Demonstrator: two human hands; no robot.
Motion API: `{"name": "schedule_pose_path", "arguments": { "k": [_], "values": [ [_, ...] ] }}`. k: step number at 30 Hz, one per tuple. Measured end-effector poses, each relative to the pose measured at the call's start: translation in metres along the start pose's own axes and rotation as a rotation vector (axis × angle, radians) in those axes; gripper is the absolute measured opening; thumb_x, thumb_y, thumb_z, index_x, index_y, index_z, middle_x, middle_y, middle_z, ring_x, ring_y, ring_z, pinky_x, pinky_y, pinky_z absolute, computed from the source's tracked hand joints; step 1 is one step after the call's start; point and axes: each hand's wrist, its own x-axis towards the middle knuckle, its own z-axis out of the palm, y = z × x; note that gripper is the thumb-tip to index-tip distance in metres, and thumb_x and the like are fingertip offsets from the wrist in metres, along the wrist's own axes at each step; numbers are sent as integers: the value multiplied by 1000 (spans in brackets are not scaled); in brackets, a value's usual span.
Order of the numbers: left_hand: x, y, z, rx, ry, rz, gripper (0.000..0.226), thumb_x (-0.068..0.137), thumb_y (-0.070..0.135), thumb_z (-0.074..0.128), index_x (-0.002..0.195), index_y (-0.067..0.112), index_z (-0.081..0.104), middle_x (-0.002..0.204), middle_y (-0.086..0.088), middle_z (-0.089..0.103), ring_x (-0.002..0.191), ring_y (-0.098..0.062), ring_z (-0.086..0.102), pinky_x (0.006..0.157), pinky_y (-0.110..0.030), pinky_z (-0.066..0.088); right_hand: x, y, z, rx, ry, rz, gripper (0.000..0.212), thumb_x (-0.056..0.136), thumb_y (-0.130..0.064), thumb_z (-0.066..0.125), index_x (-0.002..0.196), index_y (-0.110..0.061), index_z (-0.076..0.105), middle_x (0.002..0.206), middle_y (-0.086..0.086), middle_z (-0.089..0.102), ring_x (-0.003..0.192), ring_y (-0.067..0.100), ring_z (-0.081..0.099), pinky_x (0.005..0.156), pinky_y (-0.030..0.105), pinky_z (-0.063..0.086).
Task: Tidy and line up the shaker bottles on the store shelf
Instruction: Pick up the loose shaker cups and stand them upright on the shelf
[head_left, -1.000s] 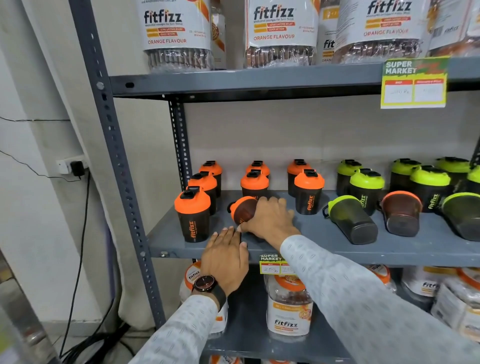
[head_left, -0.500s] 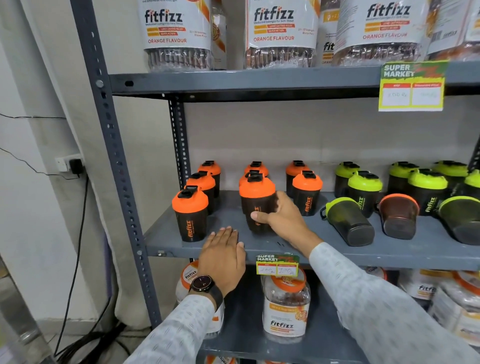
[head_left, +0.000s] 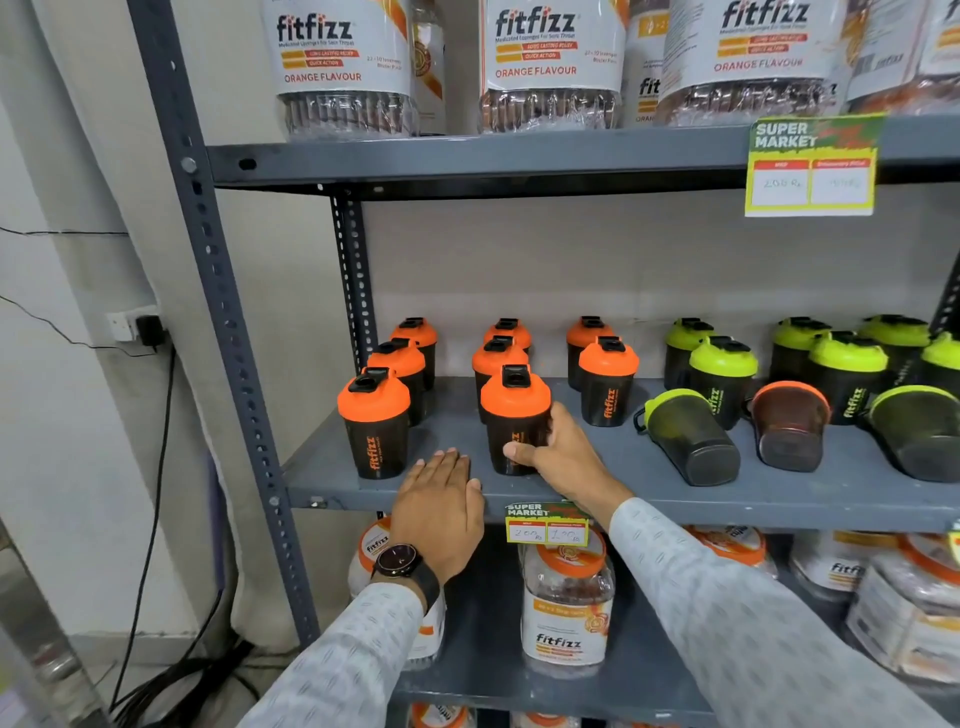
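My right hand (head_left: 563, 454) grips an orange-lidded black shaker bottle (head_left: 514, 415) that stands upright near the front of the grey middle shelf (head_left: 649, 491). My left hand (head_left: 439, 501) rests flat on the shelf's front edge, fingers together, holding nothing. Another orange-lidded shaker (head_left: 373, 421) stands front left, with several more upright behind it. Green-lidded shakers (head_left: 723, 376) stand at the right. Three shakers lie on their sides at the right: a green-lidded one (head_left: 691, 436), an orange-lidded one (head_left: 789, 423) and another green-lidded one (head_left: 919, 431).
Large fitfizz jars (head_left: 343, 62) fill the shelf above, and more jars (head_left: 566, 597) sit on the shelf below. Price tags (head_left: 810, 166) hang on the shelf edges. A grey upright post (head_left: 228, 332) stands at the left, with a wall socket (head_left: 132, 327) and cables beyond it.
My right hand has raised the orange-lidded shaker from lying on its side to standing upright and set it near the shelf's front. My left hand has stayed on the shelf edge.
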Motion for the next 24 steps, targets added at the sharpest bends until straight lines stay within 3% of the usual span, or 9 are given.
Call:
{"name": "schedule_pose_path", "arguments": {
  "k": [2, 4, 7, 10, 14, 16, 18, 21, 24],
  "values": [
    [1, 1, -2, -2, -16, 0, 65, 99, 43, 15, 148, 14, 48, 154, -6, 46, 145, -19, 39, 123, -37, 19, -3, 0, -5, -5, -14, -12, 81, 67, -30, 92, 135, -34, 47, 137, -5, 64, 128, 19, 60, 112, 54, 46],
    [3, 4, -5, -8, -25, -6, 65, 99, 42, 16, 148, 13, 47, 154, -8, 47, 144, -21, 39, 123, -39, 20, -10, -4, -14, 27, -22, -48, 93, 72, -19, 90, 150, -30, 41, 141, -9, 58, 131, 15, 56, 116, 50, 42],
    [0, 19, -13, -70, 78, -24, 63, 98, 40, 21, 136, 9, 60, 141, -12, 60, 133, -25, 54, 118, -42, 31, -20, -14, -40, 17, 79, -114, 86, 86, -3, 79, 159, -18, 36, 145, 4, 58, 130, 19, 58, 112, 42, 47],
    [-17, 54, -22, -205, 263, 88, 48, 97, 35, 36, 120, 13, 71, 124, -9, 71, 117, -24, 65, 108, -37, 43, -25, -25, -82, -87, 280, -279, 56, 90, -1, 68, 143, -16, 59, 115, 2, 73, 100, 9, 72, 94, 37, 60],
    [-16, 110, -17, -219, 160, 319, 48, 100, 35, 34, 131, 14, 64, 138, -8, 63, 132, -21, 54, 118, -36, 33, -31, -30, -146, -215, 583, -354, 37, 86, -7, 54, 117, -11, 73, 91, 1, 75, 83, 19, 72, 86, 41, 59],
    [-6, 124, -8, -142, 43, 306, 55, 102, 39, 25, 144, 14, 51, 151, -9, 50, 143, -22, 41, 123, -38, 22, -36, -22, -180, -357, 712, -248, 36, 85, -9, 56, 115, -7, 75, 99, 12, 77, 94, 30, 70, 90, 35, 52],
    [-1, 129, 2, -66, -27, 280, 58, 103, 41, 21, 149, 13, 44, 156, -9, 44, 146, -22, 36, 124, -39, 17, -34, -3, -217, -486, 765, -59, 33, 87, -13, 64, 117, -5, 73, 112, 22, 73, 107, 41, 67, 92, 41, 50],
    [-3, 131, 9, -22, -38, 245, 60, 103, 42, 18, 150, 14, 41, 157, -9, 43, 146, -21, 36, 125, -39, 16, -22, 24, -259, -574, 704, 258, 58, 85, -44, 68, 120, 3, 66, 124, 31, 64, 117, 50, 59, 98, 50, 50],
    [-5, 133, 10, -3, -43, 233, 60, 104, 42, 17, 153, 14, 37, 159, -8, 39, 148, -21, 33, 125, -39, 13, -14, 42, -281, -522, 575, 491, 79, 84, -64, 65, 126, 2, 64, 131, 27, 63, 123, 46, 58, 98, 46, 48]
  ]
}}
